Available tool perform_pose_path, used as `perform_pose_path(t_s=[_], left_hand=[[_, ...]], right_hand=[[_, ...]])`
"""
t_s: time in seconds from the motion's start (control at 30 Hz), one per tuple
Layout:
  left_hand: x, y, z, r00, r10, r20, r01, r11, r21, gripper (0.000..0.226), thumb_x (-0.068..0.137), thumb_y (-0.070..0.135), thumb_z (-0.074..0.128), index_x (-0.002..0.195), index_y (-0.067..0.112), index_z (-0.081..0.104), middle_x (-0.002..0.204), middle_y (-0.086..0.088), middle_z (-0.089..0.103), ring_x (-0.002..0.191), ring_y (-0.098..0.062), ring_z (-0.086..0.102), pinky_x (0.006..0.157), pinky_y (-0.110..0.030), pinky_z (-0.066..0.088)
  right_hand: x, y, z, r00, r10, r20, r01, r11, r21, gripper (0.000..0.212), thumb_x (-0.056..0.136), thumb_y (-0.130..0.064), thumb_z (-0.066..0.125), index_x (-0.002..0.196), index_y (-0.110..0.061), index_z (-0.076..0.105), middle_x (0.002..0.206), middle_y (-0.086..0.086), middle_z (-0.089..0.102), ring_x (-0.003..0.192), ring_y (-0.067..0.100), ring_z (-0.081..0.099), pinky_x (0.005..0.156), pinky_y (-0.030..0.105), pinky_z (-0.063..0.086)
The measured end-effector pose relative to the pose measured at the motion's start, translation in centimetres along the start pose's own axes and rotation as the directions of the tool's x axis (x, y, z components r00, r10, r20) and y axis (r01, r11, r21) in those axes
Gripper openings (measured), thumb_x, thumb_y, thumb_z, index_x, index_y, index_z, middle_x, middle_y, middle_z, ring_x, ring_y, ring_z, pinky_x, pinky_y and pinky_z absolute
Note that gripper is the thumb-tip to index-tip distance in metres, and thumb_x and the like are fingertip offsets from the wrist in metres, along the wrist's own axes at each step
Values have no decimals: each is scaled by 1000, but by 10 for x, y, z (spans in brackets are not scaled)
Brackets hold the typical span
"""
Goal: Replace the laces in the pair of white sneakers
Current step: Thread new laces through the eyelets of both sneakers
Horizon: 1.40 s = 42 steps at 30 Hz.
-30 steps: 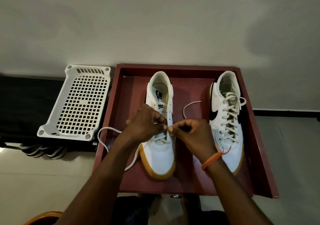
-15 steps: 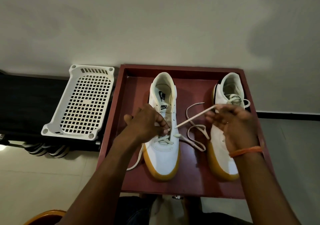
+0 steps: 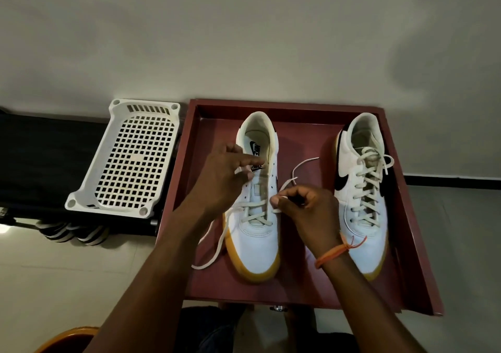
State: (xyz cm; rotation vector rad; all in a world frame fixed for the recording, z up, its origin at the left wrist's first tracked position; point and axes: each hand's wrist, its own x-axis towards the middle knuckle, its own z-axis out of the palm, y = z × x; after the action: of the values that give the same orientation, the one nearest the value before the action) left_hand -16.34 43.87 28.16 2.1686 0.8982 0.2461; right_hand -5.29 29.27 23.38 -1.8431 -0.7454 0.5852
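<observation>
Two white sneakers with tan soles stand in a maroon tray (image 3: 295, 108), toes toward me. The left sneaker (image 3: 257, 233) has a cream lace (image 3: 254, 217) crossed only through its lowest eyelets. One loose end trails off the tray's left side; the other curls to the right. My right hand (image 3: 306, 211) pinches the lace beside the shoe's right eyelets. My left hand (image 3: 222, 179) rests on the shoe's left side with fingers at the tongue, and whether it grips anything is unclear. The right sneaker (image 3: 360, 190) is fully laced.
A white perforated plastic basket (image 3: 130, 160) lies upside down on a black surface left of the tray. Striped footwear (image 3: 70, 233) sits beneath it on the pale floor. A grey wall rises behind. An orange curved edge (image 3: 65, 339) shows at bottom left.
My right hand has come back from over the right sneaker to the left shoe's eyelets, still holding the lace. The pulled lace has slackened. My left hand shifted up toward the tongue.
</observation>
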Motion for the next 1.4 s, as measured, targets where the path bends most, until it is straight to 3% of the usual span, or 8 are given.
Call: perform_pose_path(t_s=[0.3, 0.43, 0.53, 0.87, 0.97, 1.07, 1.2, 1.4], left_hand=[[-2, -3, -5, 1000, -11, 12, 11, 1000, 12, 29, 85, 14, 74, 113, 24, 74, 127, 1, 49, 110, -10, 49, 91, -26, 47], [-3, -2, -4, 1000, -8, 8, 8, 1000, 17, 29, 86, 15, 74, 114, 22, 74, 131, -1, 50, 110, -12, 50, 89, -21, 41], [-2, -3, -5, 1000, -2, 5, 2, 1000, 12, 28, 86, 16, 74, 113, 24, 74, 130, -1, 50, 108, -12, 51, 87, -22, 41], [0, -7, -2, 1000, 5, -14, -5, 998, 61, 37, 74, 23, 84, 109, 30, 74, 122, 7, 45, 104, -6, 49, 76, -6, 33], [0, -8, -2, 1000, 3, -8, -2, 999, 35, 37, 73, 22, 85, 107, 31, 74, 119, 9, 43, 105, -8, 52, 83, -16, 40], [1, -7, -2, 1000, -10, -5, 10, 1000, 18, 36, 72, 23, 86, 105, 32, 74, 118, 10, 43, 103, -9, 53, 77, -12, 41], [2, -10, -4, 1000, -13, 8, 14, 1000, -25, 36, 72, 23, 86, 103, 34, 74, 119, 10, 44, 102, -10, 54, 76, -11, 42], [2, -13, -5, 1000, 2, 19, -2, 1000, -31, 36, 72, 23, 86, 105, 31, 74, 119, 9, 46, 103, -11, 58, 77, -16, 48]], right_hand=[[21, 5, -52, 916, 58, -398, -34, 997, 67, 8, 81, -12, 77, 82, -18, 71, 77, 5, 73, 68, 11, 71, 72, 33, 59], [15, 9, -26, 973, 123, -194, -94, 984, 154, 43, 67, -45, 82, 105, -45, 63, 112, -5, 65, 88, 21, 72, 70, 45, 61], [6, 5, -7, 1000, 4, -6, -5, 998, -65, 36, 69, -38, 86, 102, -30, 73, 124, -8, 56, 85, 3, 66, 73, 29, 58], [18, 7, -38, 979, -93, -184, 65, 986, -156, 14, 78, -13, 80, 69, -19, 70, 76, 0, 68, 72, 16, 66, 68, 33, 54], [26, 12, -67, 936, 87, -342, -42, 990, 136, 7, 81, -9, 76, 80, -5, 71, 78, 13, 71, 73, 26, 72, 75, 44, 60], [22, 10, -48, 952, 131, -278, -67, 972, 227, 21, 83, -12, 76, 102, -15, 69, 99, 11, 71, 85, 27, 73, 72, 38, 61], [11, 11, -10, 996, -27, -86, 24, 999, -34, 30, 77, -35, 81, 105, -35, 71, 123, -4, 63, 96, 10, 66, 79, 33, 57], [10, 18, -6, 987, -160, -14, 156, 975, -156, 16, 77, -24, 80, 66, -16, 71, 81, -4, 64, 78, 13, 64, 69, 30, 51]])
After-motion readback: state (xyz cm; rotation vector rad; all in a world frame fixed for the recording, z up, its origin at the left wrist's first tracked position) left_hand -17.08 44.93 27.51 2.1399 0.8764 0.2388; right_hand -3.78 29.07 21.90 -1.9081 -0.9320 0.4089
